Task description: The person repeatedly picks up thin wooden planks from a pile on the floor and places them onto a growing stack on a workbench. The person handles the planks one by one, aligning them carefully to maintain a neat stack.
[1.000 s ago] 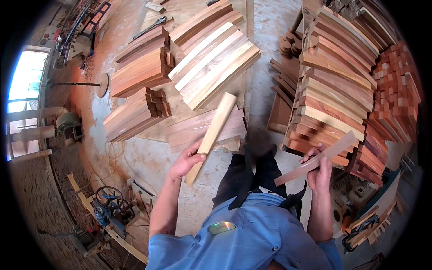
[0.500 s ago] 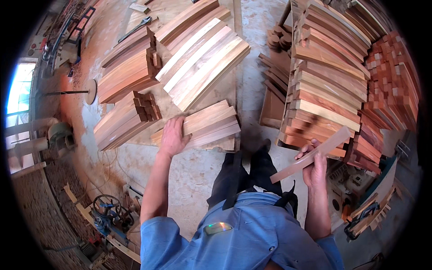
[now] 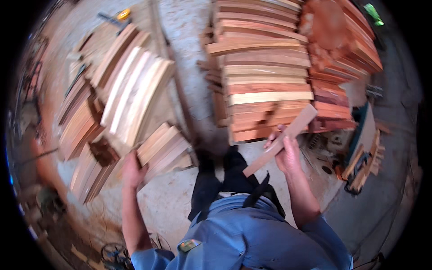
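Note:
My right hand (image 3: pixel 289 155) is closed around the middle of a slightly curved wooden slat (image 3: pixel 300 122), held tilted over the floor, its far end up and to the right. My left hand (image 3: pixel 132 172) lies against the left end of a small stack of wooden slats (image 3: pixel 164 148), thumb apart from the fingers; motion blurs it somewhat. Just left of that hand stands a stack of curved slats (image 3: pixel 86 177). Beyond it is a larger bundle of pale curved slats (image 3: pixel 135 92).
A long row of curved wooden slats (image 3: pixel 270 85) stands ahead on the right. Behind it rise reddish wood stacks (image 3: pixel 360 49). A bench with clamps and offcuts (image 3: pixel 362 153) is at the right. A yellow tape measure (image 3: pixel 123 14) lies at the far left.
The view has turned right, so the stacks sit further left in the picture. My right hand still holds the slat, and my left hand stays at the small stack.

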`<state>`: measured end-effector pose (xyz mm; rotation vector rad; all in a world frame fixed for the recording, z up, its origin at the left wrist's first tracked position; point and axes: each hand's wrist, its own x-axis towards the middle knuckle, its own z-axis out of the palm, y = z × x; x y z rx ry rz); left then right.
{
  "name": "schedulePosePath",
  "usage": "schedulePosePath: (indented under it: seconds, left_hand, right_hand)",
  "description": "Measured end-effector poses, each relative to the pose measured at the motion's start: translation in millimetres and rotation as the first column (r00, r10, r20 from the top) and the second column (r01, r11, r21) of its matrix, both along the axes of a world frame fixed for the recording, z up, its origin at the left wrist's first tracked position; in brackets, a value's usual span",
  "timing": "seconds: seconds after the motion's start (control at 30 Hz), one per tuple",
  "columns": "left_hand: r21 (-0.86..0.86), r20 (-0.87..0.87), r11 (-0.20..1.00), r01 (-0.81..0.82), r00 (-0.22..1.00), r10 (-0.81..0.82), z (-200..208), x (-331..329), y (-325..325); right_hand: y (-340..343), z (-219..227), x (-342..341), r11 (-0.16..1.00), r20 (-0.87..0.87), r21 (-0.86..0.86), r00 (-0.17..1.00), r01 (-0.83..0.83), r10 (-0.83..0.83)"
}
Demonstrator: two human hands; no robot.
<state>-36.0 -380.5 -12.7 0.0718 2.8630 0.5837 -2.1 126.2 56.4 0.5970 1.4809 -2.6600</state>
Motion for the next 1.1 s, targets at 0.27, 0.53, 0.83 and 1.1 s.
schedulePosePath:
  seconds: [0.27, 0.53, 0.83, 1.1]
  left_hand:
    - [-0.108, -0.298, 0.989, 0.096, 0.946, -0.124, 38, 31, 72]
    - [0.254, -0.167, 0.819, 0.515, 0.857, -0.487, 44, 0, 292]
    - [0.181, 0.084, 0.976, 0.122, 0.987, -0.139, 15, -7, 312]
    - [0.304, 0.124, 0.951, 0.056, 0.987, -0.098, -6, -11, 324]
  right_hand:
    - [66, 0, 16, 0.892, 0.106, -0.151, 0.904, 0.427, -0.415]
    - [65, -50, 43, 0.764, 0.386, -0.272, 0.794, 0.585, -0.470]
    - [125, -64, 55, 0.886, 0.270, 0.349, 0.873, 0.306, -0.407]
    - [172, -66, 33, 0.839, 0.301, 0.533, 0.901, 0.111, -0.311]
